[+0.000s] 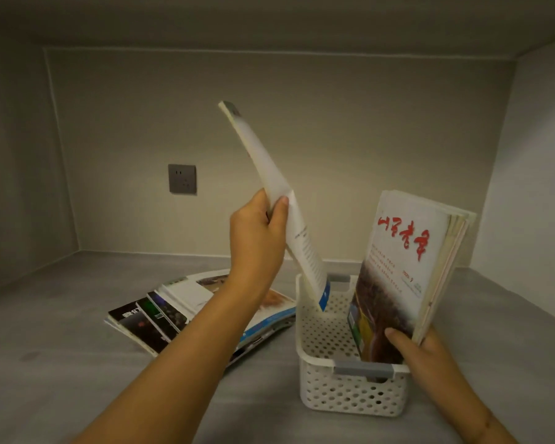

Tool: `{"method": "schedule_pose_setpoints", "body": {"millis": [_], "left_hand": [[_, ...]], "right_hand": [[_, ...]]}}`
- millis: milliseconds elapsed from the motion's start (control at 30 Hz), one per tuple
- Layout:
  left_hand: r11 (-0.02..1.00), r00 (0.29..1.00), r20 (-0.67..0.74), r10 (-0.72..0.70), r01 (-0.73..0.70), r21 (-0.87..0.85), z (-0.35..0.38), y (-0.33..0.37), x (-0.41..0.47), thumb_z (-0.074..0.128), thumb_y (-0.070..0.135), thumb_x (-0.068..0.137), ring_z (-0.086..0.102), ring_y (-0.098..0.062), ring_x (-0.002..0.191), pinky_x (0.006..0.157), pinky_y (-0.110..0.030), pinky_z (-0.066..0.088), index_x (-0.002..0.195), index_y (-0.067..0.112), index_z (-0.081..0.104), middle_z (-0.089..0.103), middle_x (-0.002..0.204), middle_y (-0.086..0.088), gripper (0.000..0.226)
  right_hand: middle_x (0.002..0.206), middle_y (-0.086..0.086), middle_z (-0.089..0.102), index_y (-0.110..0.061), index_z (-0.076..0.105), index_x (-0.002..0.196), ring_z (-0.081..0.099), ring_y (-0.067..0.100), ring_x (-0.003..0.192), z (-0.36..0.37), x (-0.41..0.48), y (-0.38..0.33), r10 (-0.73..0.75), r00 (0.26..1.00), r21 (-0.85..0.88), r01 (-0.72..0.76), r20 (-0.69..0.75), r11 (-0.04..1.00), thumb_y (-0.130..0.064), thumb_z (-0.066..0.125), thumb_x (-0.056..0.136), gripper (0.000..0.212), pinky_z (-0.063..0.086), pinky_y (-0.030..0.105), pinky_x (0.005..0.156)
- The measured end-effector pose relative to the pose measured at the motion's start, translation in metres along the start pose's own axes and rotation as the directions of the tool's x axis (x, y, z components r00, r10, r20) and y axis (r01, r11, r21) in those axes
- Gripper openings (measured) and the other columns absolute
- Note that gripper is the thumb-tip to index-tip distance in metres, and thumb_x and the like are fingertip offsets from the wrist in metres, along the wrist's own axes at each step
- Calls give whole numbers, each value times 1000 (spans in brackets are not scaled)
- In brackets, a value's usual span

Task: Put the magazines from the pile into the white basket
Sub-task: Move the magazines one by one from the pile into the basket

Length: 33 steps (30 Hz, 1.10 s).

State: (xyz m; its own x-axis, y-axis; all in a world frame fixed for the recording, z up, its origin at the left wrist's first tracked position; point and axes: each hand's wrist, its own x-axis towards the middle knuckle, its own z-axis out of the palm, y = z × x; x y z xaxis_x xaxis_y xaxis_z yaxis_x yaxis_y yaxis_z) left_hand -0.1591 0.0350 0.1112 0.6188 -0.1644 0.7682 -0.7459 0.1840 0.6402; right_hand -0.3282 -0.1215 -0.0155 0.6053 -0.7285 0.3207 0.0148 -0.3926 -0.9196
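Observation:
My left hand (258,233) grips a thin white magazine (297,232) by its edge. It is tilted, with its lower corner dipping inside the white perforated basket (343,392). Several magazines (407,270) stand upright in the basket's right side, the front one showing red lettering. My right hand (420,347) holds that standing bundle near its lower right corner, thumb on the front cover. A fanned pile of magazines (173,312) lies flat on the grey surface left of the basket, partly hidden by my left forearm.
This all sits on a grey shelf surface (61,363) inside a pale alcove with side walls and a ceiling panel. A grey wall socket (182,179) is on the back wall. The basket has grey handle clips (362,368) at front and back.

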Motion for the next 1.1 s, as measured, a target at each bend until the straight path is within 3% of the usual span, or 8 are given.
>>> {"method": "schedule_pose_setpoints", "body": {"millis": [167,333,400,500,633,833,967,1100], "left_hand": [[997,989,139,57,-62,37,35,10,-35,54,24,95,44,-3,49,48,-24,39,62,32,40,43,54,13,37],[976,954,257,154,-188,114,57,-10,-91,56,15,94,46,10,51,47,-3,29,68,28,47,33,52,21,30],[974,944,304,128,-177,138,62,-15,-103,55,18,94,46,12,54,51,-1,30,81,13,60,39,59,20,15],[980,907,415,69,-139,142,62,-13,-113,45,37,98,52,3,64,60,-12,41,100,17,63,58,76,10,26],[996,753,654,-65,92,-7,55,-9,-119,29,61,89,58,-4,111,89,-20,51,138,35,46,58,131,11,57],[878,421,881,-216,479,-14,54,-5,-104,22,82,74,51,1,114,86,-10,45,138,43,42,47,131,23,77],[796,317,905,-285,603,40,59,-7,-93,25,79,77,44,-13,128,96,-28,47,143,40,35,35,150,13,77],[806,298,910,-288,589,62,60,-9,-91,23,74,85,46,-6,121,94,-27,44,142,44,34,40,142,20,65]], "right_hand": [[129,-2,51,-20,36,136,47,13,115,1,-3,-5,-51,999,42,51,14,998,-12,58,86,55,36,29,101],[127,-27,41,-38,28,133,37,-25,108,-2,-9,-10,-160,985,84,155,65,984,-46,43,80,56,33,-5,83],[127,-23,41,-39,25,131,36,-24,108,-3,-10,-8,-151,985,113,142,79,983,-48,40,79,55,32,-8,79],[131,-20,43,-38,27,133,40,-14,115,-5,-8,-5,-174,978,134,158,116,978,-51,41,78,59,35,-3,84],[135,-14,49,-36,36,134,47,0,123,-7,-6,-4,-232,957,118,213,174,970,-52,50,80,58,42,12,94],[134,-7,53,-31,33,137,52,11,122,-5,-4,-6,-252,944,114,232,212,966,-36,74,70,80,50,32,91],[131,-6,54,-33,32,138,55,10,117,-5,-3,-1,-217,954,102,199,206,975,-21,71,74,76,55,34,84],[130,-8,53,-31,34,135,53,3,116,-4,-3,0,-215,967,82,206,137,975,-11,64,81,66,51,19,82]]}}
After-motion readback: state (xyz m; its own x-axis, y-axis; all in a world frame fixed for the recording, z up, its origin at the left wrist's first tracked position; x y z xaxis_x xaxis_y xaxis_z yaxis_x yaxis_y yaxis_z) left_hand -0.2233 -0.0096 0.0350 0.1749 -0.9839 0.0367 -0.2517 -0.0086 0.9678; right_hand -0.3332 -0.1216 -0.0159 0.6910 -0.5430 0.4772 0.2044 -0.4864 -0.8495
